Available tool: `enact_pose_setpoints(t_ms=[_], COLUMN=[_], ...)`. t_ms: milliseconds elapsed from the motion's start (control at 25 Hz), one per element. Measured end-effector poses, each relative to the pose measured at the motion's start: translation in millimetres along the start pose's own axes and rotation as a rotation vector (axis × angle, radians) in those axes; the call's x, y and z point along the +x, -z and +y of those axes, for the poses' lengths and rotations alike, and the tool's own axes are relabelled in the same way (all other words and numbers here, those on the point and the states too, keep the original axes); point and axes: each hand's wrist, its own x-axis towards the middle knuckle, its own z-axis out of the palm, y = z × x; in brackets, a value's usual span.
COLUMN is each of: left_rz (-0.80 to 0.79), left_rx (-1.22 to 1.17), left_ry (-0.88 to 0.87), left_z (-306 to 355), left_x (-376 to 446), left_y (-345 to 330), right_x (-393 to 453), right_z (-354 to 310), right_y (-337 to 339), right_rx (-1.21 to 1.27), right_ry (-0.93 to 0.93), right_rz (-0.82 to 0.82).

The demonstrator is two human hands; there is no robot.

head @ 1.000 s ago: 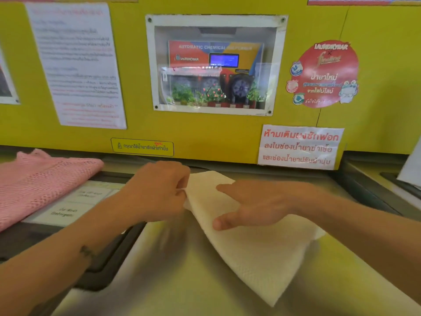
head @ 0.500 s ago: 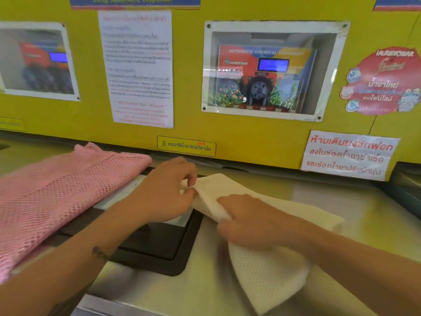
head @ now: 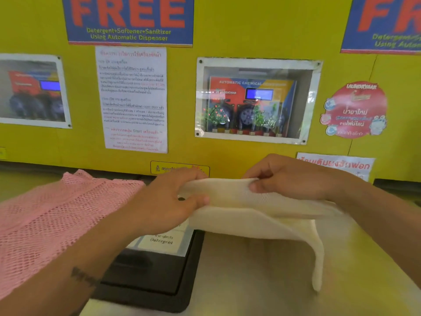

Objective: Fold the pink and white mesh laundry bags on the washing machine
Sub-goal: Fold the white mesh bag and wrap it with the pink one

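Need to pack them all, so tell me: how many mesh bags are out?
2: the pink bag lies at left; the white bag is held up by both hands.

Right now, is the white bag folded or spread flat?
Partly folded: both hands, left hand and right hand, pinch the white bag doubled over, lifted.

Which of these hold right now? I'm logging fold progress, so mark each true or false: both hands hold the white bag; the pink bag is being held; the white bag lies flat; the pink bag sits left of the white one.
1. Both the left hand and right hand hold the white bag: true.
2. The pink bag is held: false, no hand grips it.
3. The white bag lies flat: false, its top edge is lifted.
4. Pink sits left of white: true.
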Motion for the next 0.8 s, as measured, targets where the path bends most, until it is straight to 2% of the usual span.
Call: enact_pose_setpoints(t_ms=[80, 160, 280, 360, 440, 560, 680, 800], left_rz=[0.039, 0.097, 0.335, 0.49, 0.559, 0.509, 0.524, 0.42], left_rx=[-0.004, 0.031, 0.12, 0.068, -0.023, -0.101, -0.117, -0.299], left_ry=[0.032, 0.058, 0.003, -0.008, -0.026, -0.086, -0.11, 0.054], left_z=[5.2, 7.4, 9.5, 4.1, -11.9, -39.0, -56.3, -62.7], left_x=[8.9, 16.4, 23.6, 25.7, 23.8, 5.8, -13.1, -19.2], left_y=[-3.7, -2.6, 9.2, 23.8, 34.1, 35.9, 30.0, 28.7], right_x=[-1.3, 0.7, 1.9, 1.9, 5.1, 13.3, 27.1, 40.5], right_z=[3.0, 6.6, 12.5, 16.1, 18.4, 10.2, 0.3, -8.5], right_y=[0.1, -3.8, -1.8, 2.7, 4.5, 5.7, 9.3, 12.4], right_rx=[-0.018, -0.189, -0.398, -0.35, -0.237, -0.076, 0.121, 0.165], right_ry=[-0.003, 0.024, -0.037, -0.012, 0.059, 0.179, 0.244, 0.284], right_rz=[0.006, 0.022, 0.047, 0.108, 0.209, 0.346, 0.365, 0.363])
